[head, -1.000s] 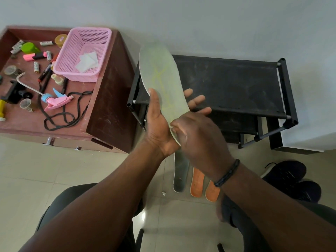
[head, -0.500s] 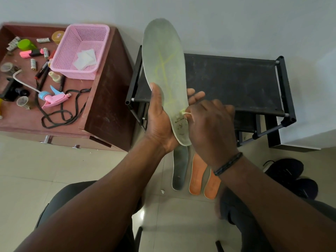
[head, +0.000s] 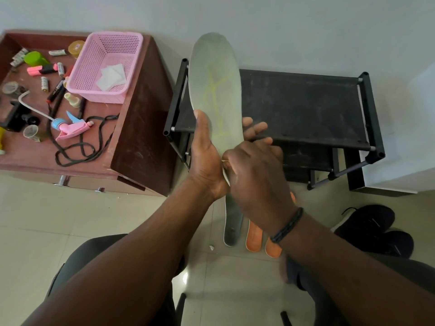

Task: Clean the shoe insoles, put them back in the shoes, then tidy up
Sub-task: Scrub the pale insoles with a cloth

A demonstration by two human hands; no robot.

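**Grey insole held upright, right hand working at its heel**

You hold the pale grey insole (head: pixel 215 90) upright in front of the black shoe rack (head: pixel 303 107), toe end up and heel end down between your hands. It carries faint yellow-green lines down its middle. Your left hand (head: pixel 207 158) grips it from the side: the thumb lies along the near face, and the fingertips (head: pixel 255 127) show past the far edge, so the fingers wrap behind it. Your right hand (head: pixel 256 175) is curled over the heel end, knuckles toward you; a sliver of something pale shows at its thumb side, against the insole, but what it pinches cannot be told. A dark braided band (head: pixel 287 225) sits on that wrist.

Below the rack, on the tiled floor (head: pixel 47 220), three more insoles lie side by side: a dark grey one (head: pixel 233 224) and two orange ones (head: pixel 254 238) (head: pixel 273 249), partly hidden by your right forearm. To the right of them, in front of the rack, sits a pair of black shoes (head: pixel 376 229).

Left of the rack stands a reddish-brown cabinet (head: pixel 141 128). On its top are a pink basket (head: pixel 94 67) with white wipes (head: pixel 110 76) inside, a pink and blue spray head (head: pixel 70 127) with a tube, black laces (head: pixel 80 147), markers, batteries and other small items.
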